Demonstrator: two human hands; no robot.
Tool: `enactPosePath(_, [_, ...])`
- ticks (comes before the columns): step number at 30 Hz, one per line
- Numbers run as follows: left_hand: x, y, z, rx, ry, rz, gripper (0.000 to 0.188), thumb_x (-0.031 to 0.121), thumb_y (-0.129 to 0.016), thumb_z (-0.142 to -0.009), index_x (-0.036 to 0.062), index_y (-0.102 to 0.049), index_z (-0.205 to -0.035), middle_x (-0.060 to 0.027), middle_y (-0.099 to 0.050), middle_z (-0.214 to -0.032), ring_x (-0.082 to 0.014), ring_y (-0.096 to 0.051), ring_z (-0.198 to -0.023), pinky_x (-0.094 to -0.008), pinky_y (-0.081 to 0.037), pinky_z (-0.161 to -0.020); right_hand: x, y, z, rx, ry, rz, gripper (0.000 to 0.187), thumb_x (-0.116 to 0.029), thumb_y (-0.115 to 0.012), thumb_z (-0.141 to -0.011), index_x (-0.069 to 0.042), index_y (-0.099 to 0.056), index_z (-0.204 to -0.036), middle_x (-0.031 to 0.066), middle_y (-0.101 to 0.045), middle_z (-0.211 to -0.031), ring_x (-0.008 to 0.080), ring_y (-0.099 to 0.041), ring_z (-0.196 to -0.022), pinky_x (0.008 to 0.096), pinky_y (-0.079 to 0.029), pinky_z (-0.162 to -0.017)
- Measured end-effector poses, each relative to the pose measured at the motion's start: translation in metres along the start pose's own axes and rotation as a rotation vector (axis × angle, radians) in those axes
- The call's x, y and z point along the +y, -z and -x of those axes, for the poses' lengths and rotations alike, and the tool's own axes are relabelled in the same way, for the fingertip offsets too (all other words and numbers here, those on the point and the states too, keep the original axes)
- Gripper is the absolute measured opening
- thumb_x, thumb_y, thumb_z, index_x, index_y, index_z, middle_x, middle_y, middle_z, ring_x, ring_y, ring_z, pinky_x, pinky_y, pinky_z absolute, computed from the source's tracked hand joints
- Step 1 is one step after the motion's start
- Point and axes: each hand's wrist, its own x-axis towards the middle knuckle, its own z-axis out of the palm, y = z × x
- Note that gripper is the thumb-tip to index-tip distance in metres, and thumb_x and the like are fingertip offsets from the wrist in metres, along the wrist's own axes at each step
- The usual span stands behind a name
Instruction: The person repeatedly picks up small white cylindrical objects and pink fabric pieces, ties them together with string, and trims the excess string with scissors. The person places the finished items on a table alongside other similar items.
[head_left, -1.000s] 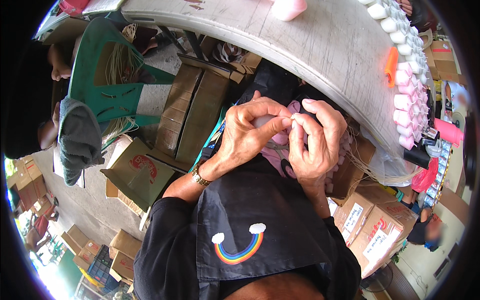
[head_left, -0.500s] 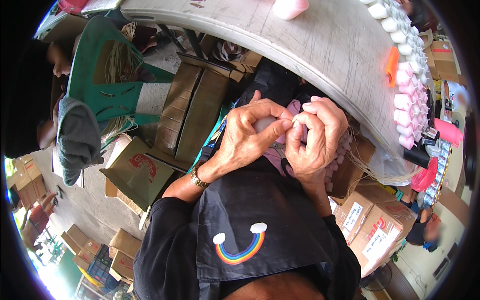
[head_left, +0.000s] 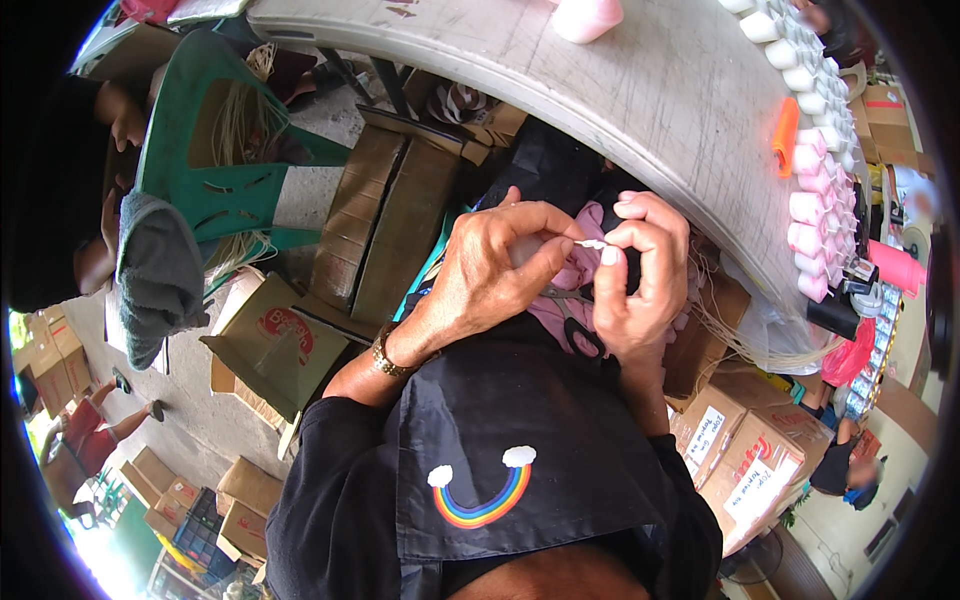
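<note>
My left hand (head_left: 500, 260) is curled around a pale candle (head_left: 527, 248), mostly hidden by the fingers, and its thumb and forefinger pinch at a short whitish wick (head_left: 592, 244). At the wick's other end, my right hand (head_left: 645, 265) closes thumb and forefinger on it, the other fingers bent. Beneath the hands a pink cloth (head_left: 590, 262) lies in my lap. On it rest scissors with black handles (head_left: 583, 340), partly covered by my right hand.
A long white table (head_left: 660, 100) curves past my hands, bearing rows of white candles (head_left: 798, 78) and pink candles (head_left: 805, 207), an orange tool (head_left: 785, 137) and one pink candle (head_left: 587, 18). Cartons (head_left: 740, 460) and loose cord (head_left: 745, 340) lie right. A green chair (head_left: 235, 195) stands left.
My right hand has shifted slightly right, away from the left, and the whitish wick now shows stretched between the fingertips. The scissors' handles have come into clearer view.
</note>
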Motion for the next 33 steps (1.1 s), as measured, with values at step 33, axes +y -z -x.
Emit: enactPosePath(33, [-0.019,0.017,0.001,0.064,0.237,0.553,0.018,0.020,-0.060,-0.094,0.0022,-0.061,-0.092,-0.0041,-0.062,-0.084,-0.0119,-0.060,-0.079,-0.0342,-0.053,-0.084,0.012,0.011,0.017,-0.094,-0.316,-0.135,0.023,0.006,-0.062,-0.073,-0.003,-0.061,-0.095,0.0121,-0.062,-0.094,0.0281,-0.063,-0.081,0.0354,-0.050,-0.075])
